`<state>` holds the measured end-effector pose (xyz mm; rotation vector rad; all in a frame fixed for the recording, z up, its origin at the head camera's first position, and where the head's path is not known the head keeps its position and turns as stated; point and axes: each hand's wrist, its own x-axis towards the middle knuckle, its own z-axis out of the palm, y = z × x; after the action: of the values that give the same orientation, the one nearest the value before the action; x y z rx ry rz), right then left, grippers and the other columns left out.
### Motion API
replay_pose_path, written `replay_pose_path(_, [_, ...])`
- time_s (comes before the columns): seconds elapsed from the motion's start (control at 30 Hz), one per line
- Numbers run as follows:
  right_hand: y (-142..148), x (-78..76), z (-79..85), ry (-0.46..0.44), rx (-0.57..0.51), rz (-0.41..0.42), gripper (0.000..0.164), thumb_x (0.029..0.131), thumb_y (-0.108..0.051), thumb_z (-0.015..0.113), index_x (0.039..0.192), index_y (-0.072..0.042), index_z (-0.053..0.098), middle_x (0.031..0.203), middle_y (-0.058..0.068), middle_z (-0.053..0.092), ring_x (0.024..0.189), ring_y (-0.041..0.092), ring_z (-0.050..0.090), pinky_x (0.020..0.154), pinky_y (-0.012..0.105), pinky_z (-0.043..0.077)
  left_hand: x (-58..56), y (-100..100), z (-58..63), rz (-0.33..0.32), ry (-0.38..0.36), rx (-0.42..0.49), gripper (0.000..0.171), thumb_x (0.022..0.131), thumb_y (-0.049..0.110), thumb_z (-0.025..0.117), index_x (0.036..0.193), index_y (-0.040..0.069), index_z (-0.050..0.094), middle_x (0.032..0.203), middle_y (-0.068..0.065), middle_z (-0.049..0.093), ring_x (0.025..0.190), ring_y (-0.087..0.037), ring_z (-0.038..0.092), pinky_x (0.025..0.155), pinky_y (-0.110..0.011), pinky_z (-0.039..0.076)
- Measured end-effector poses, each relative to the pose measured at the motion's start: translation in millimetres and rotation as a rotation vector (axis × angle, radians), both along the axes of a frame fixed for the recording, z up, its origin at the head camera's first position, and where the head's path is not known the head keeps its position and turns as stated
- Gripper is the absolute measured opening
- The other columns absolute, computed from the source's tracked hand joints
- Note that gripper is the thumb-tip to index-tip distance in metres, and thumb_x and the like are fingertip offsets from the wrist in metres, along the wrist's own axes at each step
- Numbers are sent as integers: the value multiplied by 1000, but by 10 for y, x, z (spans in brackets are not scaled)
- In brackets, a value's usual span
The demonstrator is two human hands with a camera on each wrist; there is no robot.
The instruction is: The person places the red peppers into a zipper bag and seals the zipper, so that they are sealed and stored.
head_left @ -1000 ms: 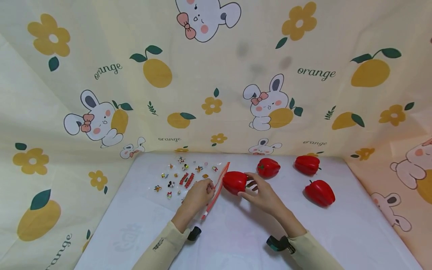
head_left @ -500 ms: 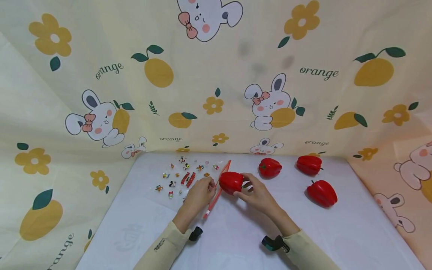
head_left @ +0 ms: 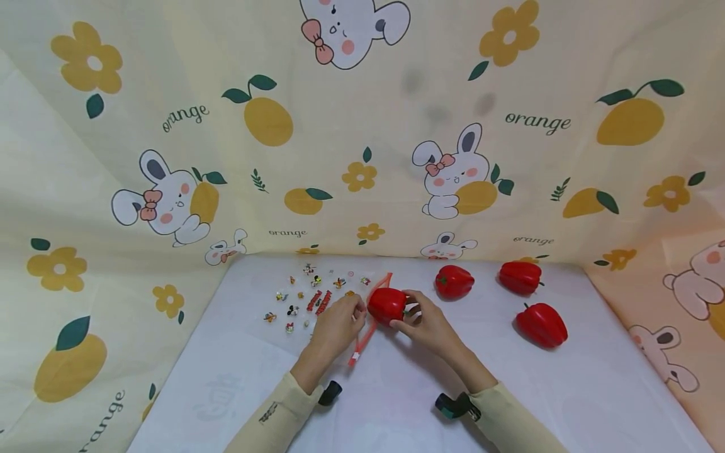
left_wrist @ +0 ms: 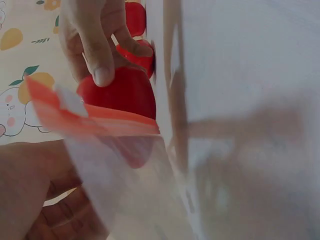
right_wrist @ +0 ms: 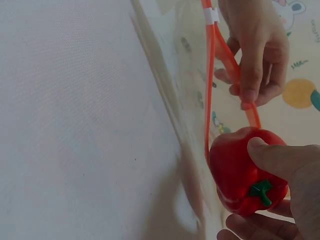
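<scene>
A clear zip bag (head_left: 320, 302) with small cartoon prints lies on the table, its orange-edged mouth (head_left: 365, 343) parted. My left hand (head_left: 340, 324) pinches one orange edge of it, which the right wrist view shows between thumb and fingers. In my right hand (head_left: 429, 324) is a red bell pepper (head_left: 386, 306), gripped near its green stem (right_wrist: 261, 192) with the blunt end toward the bag. The pepper's far end sits right at the opening, partly seen behind the clear film in the left wrist view. A white slider (right_wrist: 212, 16) is on the orange zip.
Three more red bell peppers stand at the back right: one nearest the bag (head_left: 454, 282), one at the rear (head_left: 520, 277), one further forward (head_left: 542, 325). A patterned cloth (head_left: 385, 126) rises behind the white table (head_left: 510, 390).
My right hand has brought the pepper slightly left, up to the bag's mouth. The orange edges stand further apart, while the left hand keeps its pinch with little movement.
</scene>
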<state>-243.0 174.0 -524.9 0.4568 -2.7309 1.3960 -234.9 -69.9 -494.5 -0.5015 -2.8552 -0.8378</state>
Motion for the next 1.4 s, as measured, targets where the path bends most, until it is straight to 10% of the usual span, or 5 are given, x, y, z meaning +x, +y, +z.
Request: replay_pose_path(1.4, [-224, -58, -183, -50, -122, -80, 62, 91, -16, 88, 142, -3, 57, 126, 17, 68, 99, 25, 73, 83, 35, 64, 49, 34, 28, -78, 4, -99, 15, 100, 21, 78, 111, 19, 69, 92, 7, 63, 75, -8, 55, 62, -20, 47])
